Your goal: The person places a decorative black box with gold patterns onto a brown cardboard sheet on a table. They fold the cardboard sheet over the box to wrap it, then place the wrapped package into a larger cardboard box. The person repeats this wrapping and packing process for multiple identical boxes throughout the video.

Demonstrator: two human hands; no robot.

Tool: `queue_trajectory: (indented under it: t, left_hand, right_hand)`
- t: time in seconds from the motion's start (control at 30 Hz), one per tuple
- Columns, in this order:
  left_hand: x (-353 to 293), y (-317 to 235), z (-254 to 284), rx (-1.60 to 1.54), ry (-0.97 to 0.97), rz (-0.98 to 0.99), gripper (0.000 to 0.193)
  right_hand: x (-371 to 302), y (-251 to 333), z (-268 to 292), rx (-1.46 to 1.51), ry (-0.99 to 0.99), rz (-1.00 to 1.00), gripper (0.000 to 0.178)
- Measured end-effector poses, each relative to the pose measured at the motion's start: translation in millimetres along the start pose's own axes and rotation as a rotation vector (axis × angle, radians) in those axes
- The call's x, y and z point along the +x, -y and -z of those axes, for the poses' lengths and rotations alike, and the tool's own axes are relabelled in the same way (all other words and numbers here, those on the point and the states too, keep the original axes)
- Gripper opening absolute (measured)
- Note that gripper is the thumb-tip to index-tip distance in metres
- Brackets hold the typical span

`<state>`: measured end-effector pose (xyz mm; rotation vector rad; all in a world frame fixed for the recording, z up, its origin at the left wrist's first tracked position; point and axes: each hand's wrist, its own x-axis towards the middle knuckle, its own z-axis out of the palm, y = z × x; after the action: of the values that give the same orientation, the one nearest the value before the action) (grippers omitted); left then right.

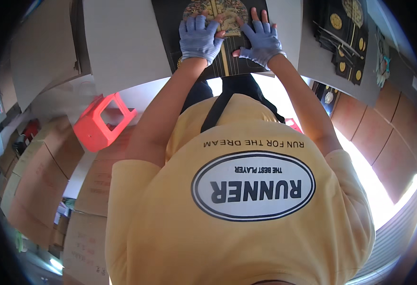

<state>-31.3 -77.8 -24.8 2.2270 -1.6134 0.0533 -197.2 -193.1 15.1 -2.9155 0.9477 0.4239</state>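
A flat black printed piece with a round, many-coloured ornate picture and a gold band down its middle lies on the grey-white table, at the top centre. Whether it is a sheet or a folded bag I cannot tell. My left hand, in a blue-grey glove with bare fingertips, rests on its left part with fingers stretched forward. On its right part lies my right hand, gloved alike, fingers spread and thumb pointing inward. Both palms are down, and neither hand grips anything. The piece's far edge is cut off by the frame.
Similar black pieces with gold round marks lie piled on the table's right side. Beside them is a small tangle of cords. A red plastic stool and cardboard boxes stand at left; more brown boxes are at right.
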Motion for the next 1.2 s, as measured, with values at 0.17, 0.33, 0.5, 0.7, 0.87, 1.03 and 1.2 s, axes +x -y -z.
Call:
queue_trajectory:
  t: [0.17,0.33,0.5,0.7,0.87,1.03,1.2]
  left_hand:
    - [0.6,11.7,-10.4,-0.062,-0.058,-0.054,0.048]
    - [2.3,14.2,-7.7,-0.127,0.050,-0.086,0.056]
    - [6.8,22.5,9.3,-0.119,0.299,-0.162,0.096]
    - [21.5,14.6,29.7,-0.018,0.665,-0.132,0.124]
    - [22.5,13.6,35.2,-0.060,0.702,-0.119,0.124]
    - [25.0,11.5,37.9,-0.061,0.766,-0.103,0.125]
    - [19.2,12.5,36.3,-0.066,0.730,-0.091,0.125]
  right_hand:
    - [9.4,3.2,32.8,0.041,0.332,0.037,0.104]
    - [-0.1,3.6,9.5,-0.048,0.139,0.010,0.104]
    - [7.2,4.6,21.3,-0.092,0.287,-0.011,0.107]
    - [28.6,-14.9,31.6,-0.162,0.264,0.168,0.087]
    - [164.4,-67.3,19.4,-0.258,-0.222,0.224,0.069]
    - [337.1,-116.8,31.8,-0.096,-0.191,0.256,0.061]
    - [329.9,-106.2,22.5,-0.115,-0.639,0.315,0.055]
